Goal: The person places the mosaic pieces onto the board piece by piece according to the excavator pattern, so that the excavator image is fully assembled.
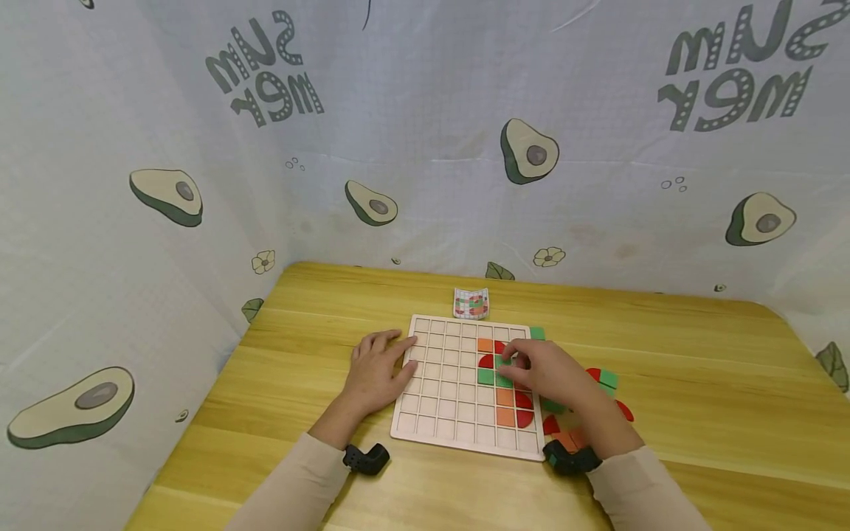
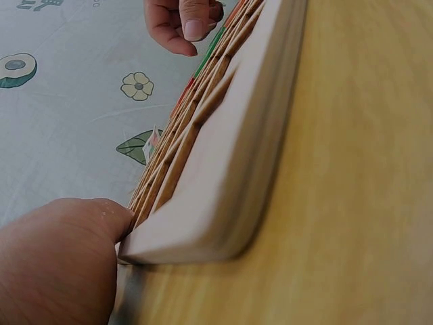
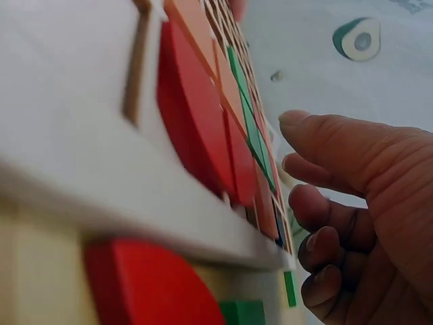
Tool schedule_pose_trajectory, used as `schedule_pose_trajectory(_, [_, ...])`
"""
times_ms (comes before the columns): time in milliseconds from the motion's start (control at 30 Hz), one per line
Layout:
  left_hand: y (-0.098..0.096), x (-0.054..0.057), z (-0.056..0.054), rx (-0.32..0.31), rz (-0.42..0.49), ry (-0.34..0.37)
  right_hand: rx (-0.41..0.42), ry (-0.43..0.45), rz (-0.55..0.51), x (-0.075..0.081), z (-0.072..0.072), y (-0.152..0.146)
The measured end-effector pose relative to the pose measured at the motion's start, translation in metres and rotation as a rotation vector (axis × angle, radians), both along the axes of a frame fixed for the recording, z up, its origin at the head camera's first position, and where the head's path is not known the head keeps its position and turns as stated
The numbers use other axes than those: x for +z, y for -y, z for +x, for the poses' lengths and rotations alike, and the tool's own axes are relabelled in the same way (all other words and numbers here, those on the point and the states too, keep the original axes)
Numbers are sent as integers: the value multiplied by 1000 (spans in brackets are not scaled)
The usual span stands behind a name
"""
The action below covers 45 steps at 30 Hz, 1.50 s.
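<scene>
A pale wooden grid board (image 1: pixel 448 413) lies on the table with coloured pieces in its right-hand cells. Among them are green squares (image 1: pixel 486 377), orange squares (image 1: pixel 505 417) and red rounded pieces (image 1: pixel 524 419). My left hand (image 1: pixel 375 369) rests at the board's left edge, its fingers spread and fingertips at the rim. Over the green squares hovers my right hand (image 1: pixel 547 372), thumb and forefinger pointing down at them. The right wrist view shows a gap between that thumb (image 3: pixel 331 139) and the loosely bent fingers, with no piece visible there.
A small patterned card (image 1: pixel 471 304) leans behind the board. Loose pieces lie to the board's right: a green one (image 1: pixel 538 333) near the far corner, a red one (image 1: pixel 551 425), orange ones (image 1: pixel 571 440) and others partly under my right forearm. A printed curtain (image 1: pixel 432 147) hangs behind the table.
</scene>
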<state>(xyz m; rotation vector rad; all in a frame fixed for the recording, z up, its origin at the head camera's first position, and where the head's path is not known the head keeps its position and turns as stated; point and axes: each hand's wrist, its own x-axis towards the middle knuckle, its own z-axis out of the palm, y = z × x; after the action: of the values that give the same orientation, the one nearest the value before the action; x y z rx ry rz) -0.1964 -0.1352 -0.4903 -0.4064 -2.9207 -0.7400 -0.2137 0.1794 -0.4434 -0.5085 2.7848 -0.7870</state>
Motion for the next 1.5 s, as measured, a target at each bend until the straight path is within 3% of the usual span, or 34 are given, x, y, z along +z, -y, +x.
schedule_pose_trajectory(367, [0, 2, 1, 3, -2, -2, -212, 62, -8, -6, -12, -34])
schedule_pose_trajectory(567, [0, 1, 1, 1, -6, -7, -230, 8, 13, -8, -16, -51])
schedule_pose_trajectory(700, [0, 2, 1, -2, -3, -7, -248, 31, 21, -7, -16, -60])
schedule_pose_trajectory(900, [0, 2, 1, -1, 0, -9, -212, 59, 25, 0, -13, -72])
schedule_pose_trajectory(1167, [-1, 2, 2, -4, 6, -11, -193, 64, 31, 9, 3, -94])
schedule_pose_trajectory(1500, [0, 2, 2, -5, 2, -8, -137, 145, 39, 7, 43, -128])
